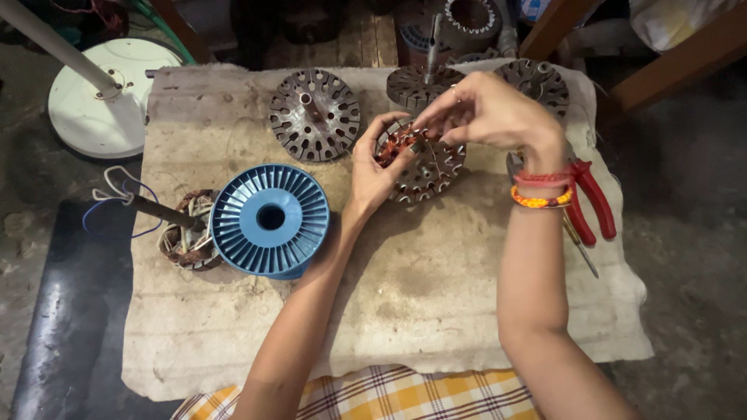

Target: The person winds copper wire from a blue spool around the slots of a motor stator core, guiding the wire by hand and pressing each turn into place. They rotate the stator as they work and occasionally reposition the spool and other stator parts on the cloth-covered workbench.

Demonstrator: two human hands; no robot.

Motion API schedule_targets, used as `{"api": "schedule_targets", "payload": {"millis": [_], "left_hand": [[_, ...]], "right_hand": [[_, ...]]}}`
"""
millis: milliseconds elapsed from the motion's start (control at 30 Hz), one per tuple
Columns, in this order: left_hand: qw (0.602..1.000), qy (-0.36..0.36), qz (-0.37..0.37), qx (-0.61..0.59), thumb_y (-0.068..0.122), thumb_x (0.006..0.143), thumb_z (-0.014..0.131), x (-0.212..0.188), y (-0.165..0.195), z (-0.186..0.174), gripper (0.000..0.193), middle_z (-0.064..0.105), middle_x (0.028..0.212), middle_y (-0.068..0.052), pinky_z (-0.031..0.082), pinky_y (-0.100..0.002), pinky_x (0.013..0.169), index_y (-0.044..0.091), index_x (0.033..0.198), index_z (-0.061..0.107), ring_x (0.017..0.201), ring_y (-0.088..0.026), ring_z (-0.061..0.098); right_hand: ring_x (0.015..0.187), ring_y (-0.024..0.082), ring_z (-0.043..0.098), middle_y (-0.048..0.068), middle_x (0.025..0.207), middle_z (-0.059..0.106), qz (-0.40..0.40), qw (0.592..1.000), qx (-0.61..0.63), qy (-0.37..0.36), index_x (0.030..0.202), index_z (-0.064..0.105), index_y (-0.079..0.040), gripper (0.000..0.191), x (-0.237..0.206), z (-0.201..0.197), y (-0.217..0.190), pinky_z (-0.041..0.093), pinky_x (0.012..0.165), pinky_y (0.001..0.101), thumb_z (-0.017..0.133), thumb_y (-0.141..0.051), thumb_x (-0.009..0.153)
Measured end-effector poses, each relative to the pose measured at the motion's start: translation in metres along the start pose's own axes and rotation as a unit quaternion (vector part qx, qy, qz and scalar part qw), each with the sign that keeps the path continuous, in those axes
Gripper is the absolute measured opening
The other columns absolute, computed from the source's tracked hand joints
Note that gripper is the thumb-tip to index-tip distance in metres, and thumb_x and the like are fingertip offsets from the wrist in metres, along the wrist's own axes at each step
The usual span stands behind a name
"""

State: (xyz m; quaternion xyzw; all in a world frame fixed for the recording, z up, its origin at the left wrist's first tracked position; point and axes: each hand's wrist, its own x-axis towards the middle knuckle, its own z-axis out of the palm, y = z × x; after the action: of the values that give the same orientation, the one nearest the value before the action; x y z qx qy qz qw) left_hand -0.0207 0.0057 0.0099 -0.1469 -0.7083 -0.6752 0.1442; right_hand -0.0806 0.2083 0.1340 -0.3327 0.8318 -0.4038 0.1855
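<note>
head view: both hands meet over a slotted fan stator (424, 165) mid-bench. left hand (372, 173) cups its edge; right hand (486, 115) pinches the copper winding (398, 142) narrowly. blue wire spool (269, 221) sits to the left, red pliers (593, 199) to the right on the cloth (405, 303).

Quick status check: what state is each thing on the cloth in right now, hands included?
Stator core: flat, partly wound with copper wire, held by both hands.
Left hand: gripping core's edge.
Right hand: fingers pinching at winding.
Blue spool: flat, no wire visible.
Bare core: unwound, untouched.
Red pliers: lying down, partly hidden.
</note>
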Motion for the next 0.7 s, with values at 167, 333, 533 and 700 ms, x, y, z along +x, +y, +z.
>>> {"api": "schedule_targets", "payload": {"millis": [167,333,533,700], "left_hand": [[0.999,-0.004,-0.006,-0.039,0.002,0.089,0.069,-0.001,0.0,0.0,0.041,0.068,0.119,-0.009,0.053,-0.03,0.101,0.002,0.129,0.06,0.111,-0.016,0.066],[0.999,-0.009,0.002,-0.035,0.003,0.089,0.068,-0.001,-0.002,-0.002,0.042,0.069,0.12,-0.009,0.054,-0.03,0.102,0.002,0.13,0.059,0.111,-0.016,0.067],[0.997,-0.014,-0.026,-0.07,0.007,0.089,0.069,-0.001,-0.001,-0.001,0.043,0.068,0.119,-0.009,0.055,-0.031,0.097,0.001,0.13,0.059,0.107,-0.016,0.066],[0.999,-0.018,0.001,-0.051,0.017,0.094,0.065,-0.002,-0.002,-0.004,0.042,0.067,0.121,-0.011,0.051,-0.033,0.102,0.0,0.131,0.059,0.113,-0.018,0.064]], "right_hand": [[0.066,0.009,0.059,0.001,0.077,0.074,0.058,0.995,-0.073,0.042,0.104,0.083,-0.019,0.04,0.007,0.011,-0.01,0.05,0.06,0.0264,0.084,0.001,0.07],[0.056,0.011,0.052,0.001,0.068,0.068,0.126,0.988,-0.065,0.057,0.1,0.084,-0.019,0.034,0.012,0.016,-0.015,0.04,0.05,0.0315,0.084,0.0,0.072],[0.057,0.009,0.056,0.001,0.065,0.068,0.069,0.991,-0.096,0.068,0.097,0.084,-0.017,0.031,0.013,0.016,-0.012,0.044,0.052,0.0296,0.086,-0.003,0.07],[0.059,0.011,0.061,0.002,0.068,0.072,0.094,0.981,-0.143,0.093,0.092,0.084,-0.015,0.023,0.016,0.023,-0.011,0.046,0.056,0.0299,0.086,-0.005,0.071]]}}
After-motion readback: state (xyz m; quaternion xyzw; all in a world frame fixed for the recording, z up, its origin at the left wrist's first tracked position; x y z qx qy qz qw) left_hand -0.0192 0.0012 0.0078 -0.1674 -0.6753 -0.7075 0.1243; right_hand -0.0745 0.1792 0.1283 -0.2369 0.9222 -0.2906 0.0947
